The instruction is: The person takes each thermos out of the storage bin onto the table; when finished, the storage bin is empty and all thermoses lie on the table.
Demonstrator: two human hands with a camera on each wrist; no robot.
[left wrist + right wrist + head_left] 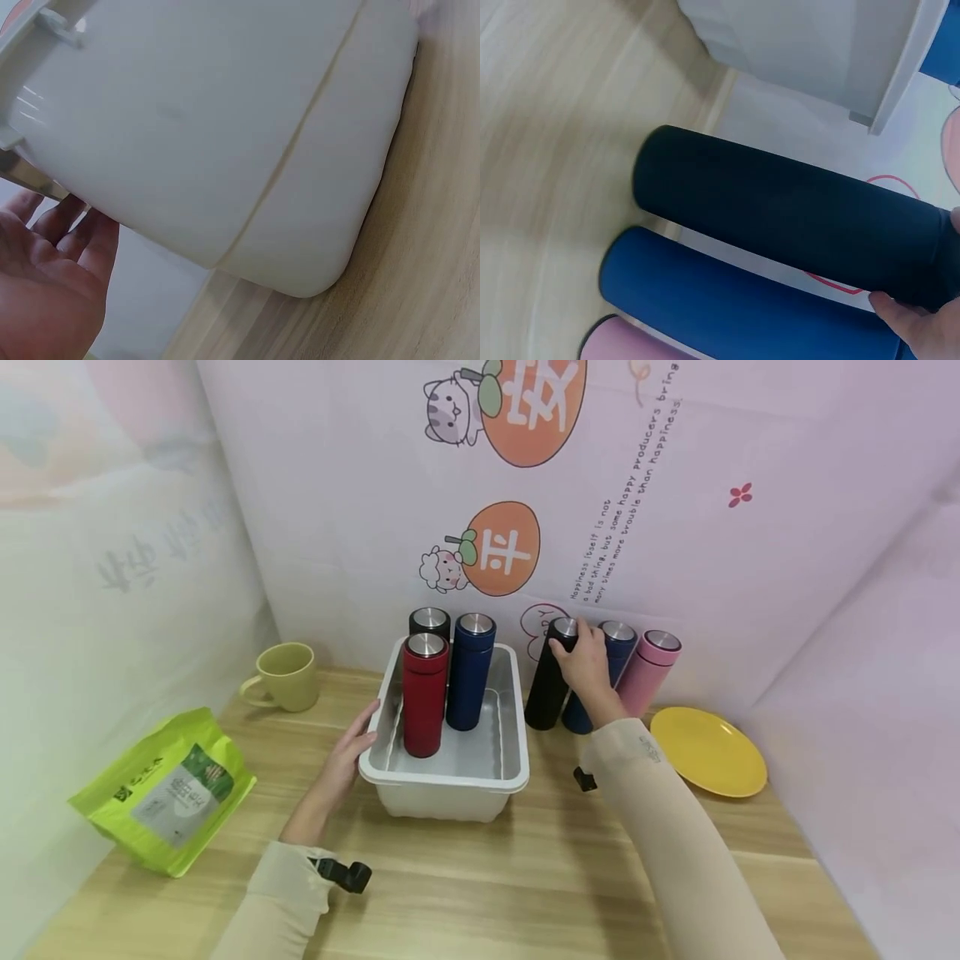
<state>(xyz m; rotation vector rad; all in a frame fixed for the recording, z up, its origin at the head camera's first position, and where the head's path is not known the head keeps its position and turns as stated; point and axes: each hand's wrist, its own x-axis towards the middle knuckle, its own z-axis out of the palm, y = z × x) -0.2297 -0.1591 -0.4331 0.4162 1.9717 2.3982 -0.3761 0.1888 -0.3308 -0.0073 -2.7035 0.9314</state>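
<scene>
My right hand [587, 667] grips a black thermos flask [547, 689] near its steel-topped lid, thumb on one side and fingers on the other. In the right wrist view that black flask's body stands close beside a blue thermos [742, 296]. My left hand [347, 762] rests against the left side of a white plastic bin [450, 782], its fingers extended under the rim. Inside the bin stand a red thermos [424, 710], a blue thermos [472, 677] and a black thermos [429, 620], which is largely hidden behind the red one.
To the right of the blue thermos outside the bin leans a pink thermos [651, 675]. A yellow plate [708, 752] lies at the right. On the left are a mustard mug [292, 678] and a green pouch [168, 793]. A printed cloth [360, 527] hangs behind the wooden table [465, 893].
</scene>
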